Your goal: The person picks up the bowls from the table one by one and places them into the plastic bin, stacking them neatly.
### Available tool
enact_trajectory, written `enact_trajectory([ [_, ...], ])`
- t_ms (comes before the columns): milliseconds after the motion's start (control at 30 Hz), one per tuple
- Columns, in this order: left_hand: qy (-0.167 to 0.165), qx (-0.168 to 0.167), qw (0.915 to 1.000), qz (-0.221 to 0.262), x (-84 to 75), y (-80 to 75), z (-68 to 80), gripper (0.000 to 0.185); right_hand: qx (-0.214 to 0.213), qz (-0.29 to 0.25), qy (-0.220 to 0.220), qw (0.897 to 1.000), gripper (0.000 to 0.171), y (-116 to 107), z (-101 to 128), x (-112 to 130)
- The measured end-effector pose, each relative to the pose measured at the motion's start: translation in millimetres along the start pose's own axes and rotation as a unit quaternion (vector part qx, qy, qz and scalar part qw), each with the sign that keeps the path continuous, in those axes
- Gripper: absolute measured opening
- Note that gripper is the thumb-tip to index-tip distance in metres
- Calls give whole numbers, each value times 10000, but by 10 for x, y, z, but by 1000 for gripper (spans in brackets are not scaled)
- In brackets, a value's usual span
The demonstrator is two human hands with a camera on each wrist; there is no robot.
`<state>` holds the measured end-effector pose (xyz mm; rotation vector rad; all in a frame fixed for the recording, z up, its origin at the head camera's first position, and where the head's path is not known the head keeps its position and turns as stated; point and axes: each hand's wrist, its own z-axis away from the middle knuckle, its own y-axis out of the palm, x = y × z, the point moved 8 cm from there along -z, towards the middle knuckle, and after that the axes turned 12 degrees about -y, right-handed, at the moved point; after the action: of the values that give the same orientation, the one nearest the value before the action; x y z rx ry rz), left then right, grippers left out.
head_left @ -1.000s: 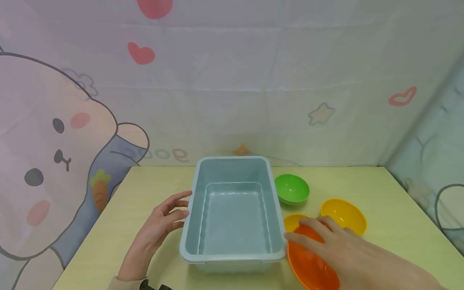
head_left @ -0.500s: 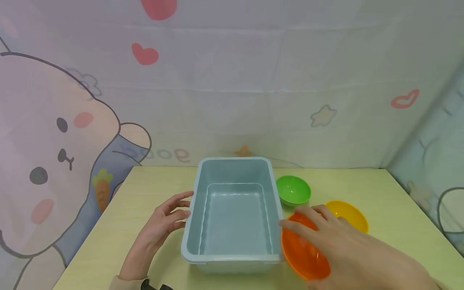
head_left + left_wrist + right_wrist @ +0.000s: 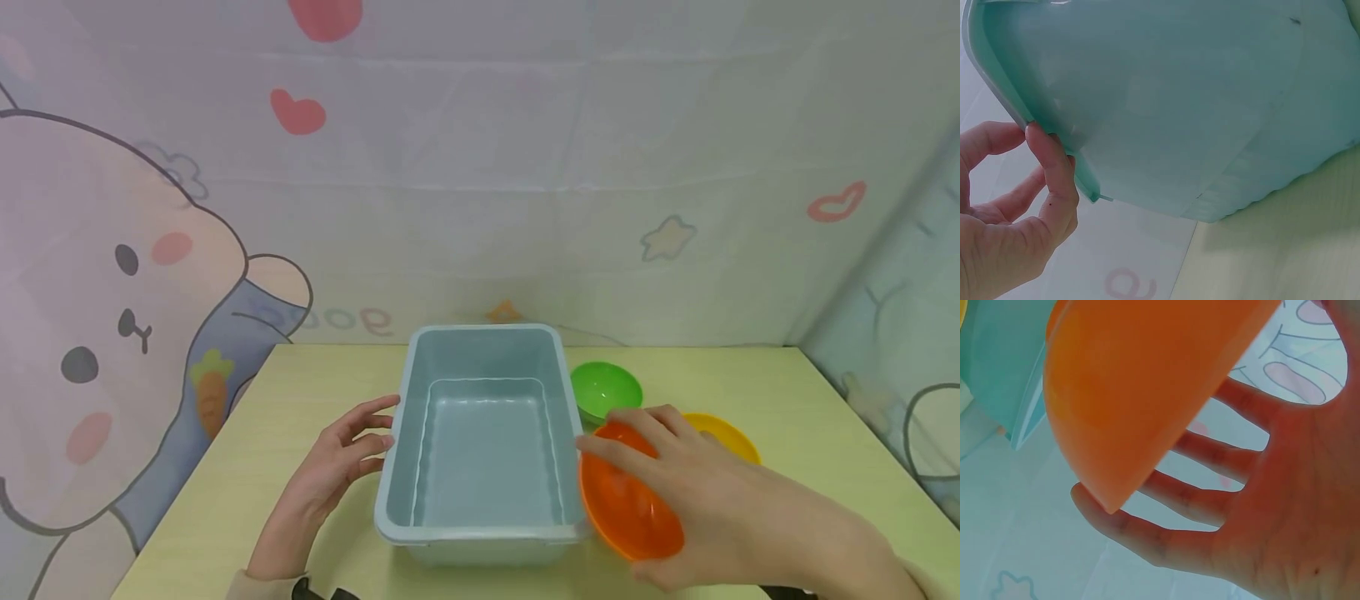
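Note:
My right hand [image 3: 697,492] grips a tilted orange bowl [image 3: 626,504] just beside the right rim of a grey-blue plastic basin [image 3: 487,533]. In the right wrist view the fingers [image 3: 1191,547] spread along the rim of the orange bowl [image 3: 1129,394], whose outside faces the camera. My left hand [image 3: 333,458] touches the basin's left rim with its fingertips, all outside the basin. In the left wrist view, thumb and fingers [image 3: 1054,169] rest right at the lip of the basin [image 3: 1166,100]. Inside, the basin holds nothing.
Behind the orange bowl, a green bowl [image 3: 606,390] sits close to the basin's right side. Part of a yellow bowl [image 3: 723,433] shows beyond my right hand. All stand on a pale wooden table [image 3: 780,392], with a printed cloth [image 3: 480,167] hanging behind it.
My right hand has lifted and tilted the orange bowl, moving it slightly left and away from me. The yellow bowl that showed behind it is now hidden. My left hand stays at the rim.

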<state>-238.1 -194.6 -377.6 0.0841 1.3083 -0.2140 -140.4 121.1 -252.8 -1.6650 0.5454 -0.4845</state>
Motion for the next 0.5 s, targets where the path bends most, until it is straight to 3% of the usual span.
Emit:
enact_trajectory([
  [500, 21, -1, 10000, 23, 3, 1, -5, 55, -304, -103, -333, 9989, 92, -114, -219, 25],
])
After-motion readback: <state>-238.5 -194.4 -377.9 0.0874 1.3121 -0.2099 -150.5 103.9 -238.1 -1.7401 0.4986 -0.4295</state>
